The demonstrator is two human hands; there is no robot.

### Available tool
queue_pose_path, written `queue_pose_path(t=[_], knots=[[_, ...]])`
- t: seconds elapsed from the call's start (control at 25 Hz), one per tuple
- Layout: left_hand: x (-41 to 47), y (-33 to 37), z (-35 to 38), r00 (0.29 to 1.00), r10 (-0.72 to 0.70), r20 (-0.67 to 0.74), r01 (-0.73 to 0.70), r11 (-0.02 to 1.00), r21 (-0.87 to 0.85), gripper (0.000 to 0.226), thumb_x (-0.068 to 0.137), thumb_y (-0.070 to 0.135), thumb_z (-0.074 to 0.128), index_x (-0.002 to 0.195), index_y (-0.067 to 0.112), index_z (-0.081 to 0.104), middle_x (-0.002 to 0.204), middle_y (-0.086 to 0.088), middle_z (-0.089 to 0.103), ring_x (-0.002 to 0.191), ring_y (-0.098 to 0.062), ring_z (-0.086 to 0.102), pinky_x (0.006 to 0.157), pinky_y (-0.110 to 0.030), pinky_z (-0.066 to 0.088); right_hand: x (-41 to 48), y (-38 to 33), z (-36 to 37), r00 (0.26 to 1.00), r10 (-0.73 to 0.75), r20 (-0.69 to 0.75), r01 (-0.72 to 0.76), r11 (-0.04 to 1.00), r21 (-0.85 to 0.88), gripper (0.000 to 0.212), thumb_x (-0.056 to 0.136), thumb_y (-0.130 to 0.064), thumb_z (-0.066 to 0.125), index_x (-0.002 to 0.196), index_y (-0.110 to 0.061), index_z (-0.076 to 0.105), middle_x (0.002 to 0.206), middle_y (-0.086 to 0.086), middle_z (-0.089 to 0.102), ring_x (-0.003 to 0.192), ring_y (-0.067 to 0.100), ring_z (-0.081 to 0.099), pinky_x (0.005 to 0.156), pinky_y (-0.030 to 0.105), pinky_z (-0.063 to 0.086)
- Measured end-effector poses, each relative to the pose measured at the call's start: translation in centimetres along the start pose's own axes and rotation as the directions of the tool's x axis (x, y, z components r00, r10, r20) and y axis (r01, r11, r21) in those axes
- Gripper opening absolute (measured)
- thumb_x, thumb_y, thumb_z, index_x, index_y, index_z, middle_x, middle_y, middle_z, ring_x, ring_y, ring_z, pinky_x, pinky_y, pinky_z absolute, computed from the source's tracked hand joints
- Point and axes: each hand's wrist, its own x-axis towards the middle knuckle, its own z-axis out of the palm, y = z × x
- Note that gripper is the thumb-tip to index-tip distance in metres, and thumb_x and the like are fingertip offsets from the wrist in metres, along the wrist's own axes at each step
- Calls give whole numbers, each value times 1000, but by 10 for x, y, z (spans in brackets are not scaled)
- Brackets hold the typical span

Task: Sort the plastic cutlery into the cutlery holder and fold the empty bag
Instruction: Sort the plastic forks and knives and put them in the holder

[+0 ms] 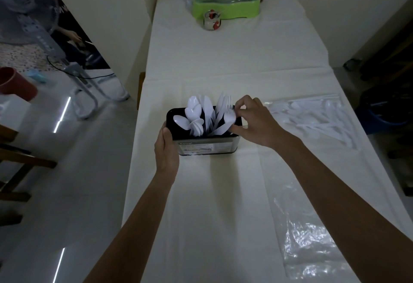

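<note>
Left hand [166,146] clamped on left end of holder [209,146], bracing it. Spoons [193,115] at left inside, knives [207,110] middle, forks [225,104] right. Right hand [252,121] pinching a fork [230,116] over holder's right side. Best lowered handle first among forks, holder kept braced. Right of holder: loose cutlery [317,119] on a bag [312,244]. Holder label reads roughly "Kaxro"; rest illegible.

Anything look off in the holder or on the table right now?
One spoon lies tipped sideways over the left rim of the black cutlery holder instead of standing. Loose cutlery is scattered on the table's right side.
</note>
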Motion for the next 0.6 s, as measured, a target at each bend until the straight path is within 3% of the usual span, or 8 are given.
queue_pose_path(t=[0.08, 0.24, 0.36, 0.44, 0.52, 0.6], knots=[[1, -2, -2, 1000, 2, 2, -2, 1000, -2, 40, 104, 21, 26, 138, 10, 44, 127, 0, 54, 114, -9, 53, 81, -1, 43, 2, -2, -2, 1000, -2, -15, 3, 999, 54, 21, 81, -25, 66, 90, -6, 67, 107, 6, 51, 92, 15, 38, 79, 37, 41], [1, 0, -3, 1000, -6, 27, 5, 1000, 28, 40, 104, 22, 26, 138, 10, 44, 126, 0, 54, 109, -7, 53, 77, 1, 43, 5, -8, 0, 989, 44, -141, -23, 989, 144, 15, 86, -13, 60, 96, -5, 68, 99, 11, 55, 84, 18, 50, 78, 31, 45], [4, 0, -5, 999, -5, 34, 3, 998, 66, 41, 104, 24, 27, 136, 9, 47, 129, -6, 57, 114, -14, 54, 80, -2, 45, 2, -10, 2, 980, 57, -189, -37, 993, 109, 13, 86, -12, 59, 89, -2, 66, 96, 11, 55, 86, 24, 56, 77, 32, 45], [5, 0, -9, 999, -13, 33, 10, 997, 72, 40, 103, 23, 30, 133, 7, 51, 126, -8, 59, 114, -16, 55, 82, -6, 47, -7, -10, 1, 971, 66, -229, -39, 992, 124, 17, 87, -15, 60, 99, -4, 65, 101, 11, 57, 92, 26, 58, 80, 31, 44], [-5, 7, -13, 999, -18, 32, 16, 999, 44, 40, 103, 24, 31, 134, 7, 49, 130, -7, 57, 120, -18, 53, 97, -19, 46, -29, -12, -4, 955, 89, -284, -49, 988, 144, 30, 89, -18, 59, 117, -6, 60, 110, 11, 59, 101, 25, 58, 87, 28, 43], [-26, 16, -14, 999, -42, 2, 42, 998, 45, 42, 103, 26, 33, 141, 10, 42, 142, -5, 48, 132, -16, 43, 111, -27, 35, -58, -18, -12, 930, 121, -346, -63, 983, 173, 36, 91, -21, 57, 123, -6, 57, 115, 11, 60, 108, 24, 57, 92, 26, 40]])
